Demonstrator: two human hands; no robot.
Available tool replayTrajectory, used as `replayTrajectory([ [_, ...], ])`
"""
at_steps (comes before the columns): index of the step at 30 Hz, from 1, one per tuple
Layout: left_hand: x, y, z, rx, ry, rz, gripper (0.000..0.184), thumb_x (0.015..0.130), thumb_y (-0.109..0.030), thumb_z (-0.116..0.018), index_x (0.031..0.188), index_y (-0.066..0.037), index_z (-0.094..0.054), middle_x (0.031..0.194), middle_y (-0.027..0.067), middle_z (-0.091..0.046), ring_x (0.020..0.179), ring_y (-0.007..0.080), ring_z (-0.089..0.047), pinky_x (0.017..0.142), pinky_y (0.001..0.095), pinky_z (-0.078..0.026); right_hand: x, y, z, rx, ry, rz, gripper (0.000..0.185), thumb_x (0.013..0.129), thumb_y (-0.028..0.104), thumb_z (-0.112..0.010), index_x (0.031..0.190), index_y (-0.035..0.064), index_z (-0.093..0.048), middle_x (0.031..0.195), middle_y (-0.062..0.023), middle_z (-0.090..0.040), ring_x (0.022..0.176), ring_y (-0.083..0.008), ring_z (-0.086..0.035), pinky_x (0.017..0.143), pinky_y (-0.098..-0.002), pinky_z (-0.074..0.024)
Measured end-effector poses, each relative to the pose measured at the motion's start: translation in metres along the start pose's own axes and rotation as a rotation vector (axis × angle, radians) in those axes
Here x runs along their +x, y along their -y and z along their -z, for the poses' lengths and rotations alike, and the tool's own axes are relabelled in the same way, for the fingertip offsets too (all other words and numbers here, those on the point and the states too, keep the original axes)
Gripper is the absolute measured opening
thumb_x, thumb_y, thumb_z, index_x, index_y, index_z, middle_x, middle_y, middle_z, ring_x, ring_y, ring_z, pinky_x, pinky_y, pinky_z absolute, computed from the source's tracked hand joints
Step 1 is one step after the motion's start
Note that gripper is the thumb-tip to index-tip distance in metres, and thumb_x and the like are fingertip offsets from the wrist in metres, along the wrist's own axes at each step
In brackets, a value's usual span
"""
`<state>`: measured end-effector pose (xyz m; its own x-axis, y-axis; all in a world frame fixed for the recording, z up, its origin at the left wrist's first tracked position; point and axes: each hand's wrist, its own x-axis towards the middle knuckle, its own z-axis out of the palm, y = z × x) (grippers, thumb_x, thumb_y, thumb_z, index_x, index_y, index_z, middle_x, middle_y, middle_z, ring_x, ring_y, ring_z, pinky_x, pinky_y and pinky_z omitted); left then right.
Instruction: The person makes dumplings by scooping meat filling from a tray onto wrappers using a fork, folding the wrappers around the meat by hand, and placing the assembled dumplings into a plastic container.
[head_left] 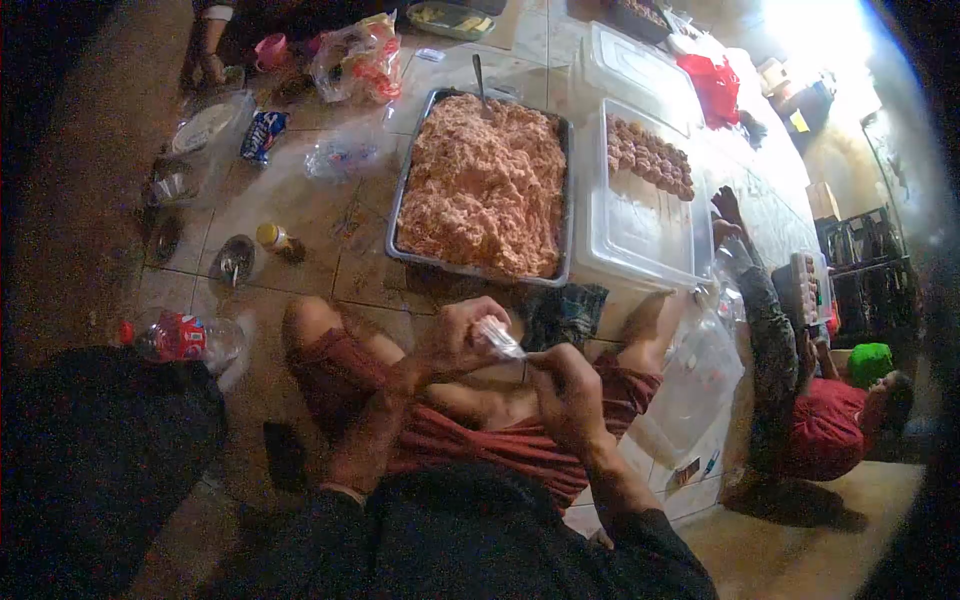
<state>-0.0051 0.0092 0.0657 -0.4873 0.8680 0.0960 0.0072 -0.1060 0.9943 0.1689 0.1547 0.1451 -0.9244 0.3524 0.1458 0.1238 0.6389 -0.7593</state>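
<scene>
My left hand (468,328) is curled above my lap around a small pinkish lump that its fingers partly hide. A shiny whitish piece (498,340), blurred, lies against that hand. My right hand (568,392) is closed on a thin handle, apparently a spoon's, whose tip reaches the left hand. In front of me a large dark tray (392,238) is heaped with pink minced mixture (482,190), and a metal spoon (478,75) stands in its far end. To its right, a clear plastic container (640,235) holds rows of small pinkish balls (648,158).
A soda bottle (185,337), yellow-capped jar (272,237), glass (236,262) and blue packet (263,137) are on the left. Plastic bags (700,370) lie at right. Another person in a red shirt (828,425) sits far right; another person's hand (212,68) shows top left.
</scene>
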Motion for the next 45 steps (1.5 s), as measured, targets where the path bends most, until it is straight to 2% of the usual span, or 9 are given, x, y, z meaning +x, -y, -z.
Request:
replayTrajectory([
  [8,0.001,-0.004,-0.002,0.225,-0.035,-0.042,0.035,0.082,-0.032,-0.084,0.088,-0.005,-0.063,0.077,0.0056,-0.065,0.071,0.0132,-0.061,0.066,0.0328,-0.051,-0.005,0.007,0.0,0.273,-0.02,-0.28,0.01,0.092,-0.001,-0.066,0.101,-0.0009,-0.064,0.088,-0.0095,-0.066,0.082,-0.0131,-0.061,0.075,-0.0278,-0.0507],
  [10,0.0,-0.002,-0.003,0.28,-0.035,0.009,0.034,0.084,-0.033,-0.082,0.089,-0.005,-0.063,0.077,0.0061,-0.065,0.07,0.0136,-0.061,0.065,0.0325,-0.051,0.001,0.016,0.007,0.227,-0.063,-0.269,0.013,0.09,0.0,-0.068,0.102,-0.0009,-0.063,0.089,-0.0162,-0.067,0.08,-0.0234,-0.067,0.074,-0.0344,-0.0536],
  [13,0.005,0.0,-0.007,0.35,-0.073,-0.008,0.031,0.079,-0.03,-0.084,0.09,-0.007,-0.066,0.079,0.004,-0.069,0.075,0.0093,-0.063,0.066,0.0278,-0.051,0.0,0.002,-0.006,0.189,0.02,-0.215,0.009,0.095,0.005,-0.066,0.102,0.0002,-0.063,0.086,-0.0083,-0.065,0.081,-0.0118,-0.06,0.074,-0.0276,-0.0498],
  [15,0.002,-0.009,-0.002,0.081,-0.054,-0.026,0.03,0.078,-0.027,-0.085,0.091,-0.007,-0.066,0.081,0.0033,-0.069,0.076,0.0089,-0.063,0.068,0.0271,-0.051,-0.002,0.01,0.0,0.237,-0.046,-0.265,0.01,0.095,0.005,-0.066,0.102,-0.0009,-0.063,0.086,-0.0083,-0.066,0.081,-0.012,-0.06,0.074,-0.0281,-0.05],
  [20,0.003,-0.016,0.004,0.229,0.099,0.005,0.04,0.079,-0.032,-0.088,0.095,-0.004,-0.064,0.083,0.0068,-0.067,0.077,0.0172,-0.063,0.071,0.0338,-0.051,-0.006,-0.01,-0.015,0.239,0.035,-0.217,0.01,0.096,0.004,-0.065,0.103,-0.0024,-0.064,0.083,-0.0038,-0.063,0.081,-0.0091,-0.058,0.073,-0.0256,-0.0484],
  [29,-0.012,-0.024,0.001,0.229,-0.196,-0.007,0.036,0.08,-0.029,-0.088,0.093,-0.005,-0.065,0.085,0.0089,-0.068,0.079,0.0164,-0.066,0.07,0.0321,-0.053,-0.011,-0.003,0.006,0.272,-0.044,-0.266,0.012,0.098,0.004,-0.061,0.108,-0.001,-0.066,0.081,0.0025,-0.06,0.071,-0.0033,-0.05,0.062,-0.0213,-0.0413],
  [37,-0.013,-0.006,-0.003,0.137,-0.204,0.048,0.034,0.079,-0.028,-0.086,0.086,-0.005,-0.063,0.078,0.0105,-0.065,0.07,0.0272,-0.066,0.063,0.0379,-0.051,-0.011,0.017,-0.007,0.343,-0.006,-0.236,0.014,0.097,0.0,-0.063,0.11,-0.0025,-0.067,0.095,-0.0083,-0.071,0.091,-0.0114,-0.064,0.081,-0.0265,-0.0513],
  [39,-0.009,-0.009,-0.002,0.478,-0.277,-0.296,0.033,0.08,-0.029,-0.084,0.084,-0.005,-0.062,0.074,0.0124,-0.063,0.067,0.0306,-0.065,0.063,0.0392,-0.05,-0.009,0.004,-0.012,0.262,-0.066,-0.111,0.015,0.096,-0.001,-0.065,0.11,-0.0026,-0.067,0.097,-0.0084,-0.071,0.092,-0.0113,-0.064,0.083,-0.0271,-0.0516],
  [45,-0.007,-0.021,0.003,0.41,-0.207,-0.074,0.035,0.085,-0.035,-0.08,0.083,-0.005,-0.061,0.075,0.0148,-0.064,0.068,0.0313,-0.065,0.062,0.0393,-0.05,0.0,0.012,-0.007,0.327,-0.028,-0.265,0.019,0.09,-0.007,-0.064,0.108,-0.0006,-0.067,0.095,-0.0117,-0.069,0.089,-0.0178,-0.067,0.08,-0.0316,-0.0534],
])
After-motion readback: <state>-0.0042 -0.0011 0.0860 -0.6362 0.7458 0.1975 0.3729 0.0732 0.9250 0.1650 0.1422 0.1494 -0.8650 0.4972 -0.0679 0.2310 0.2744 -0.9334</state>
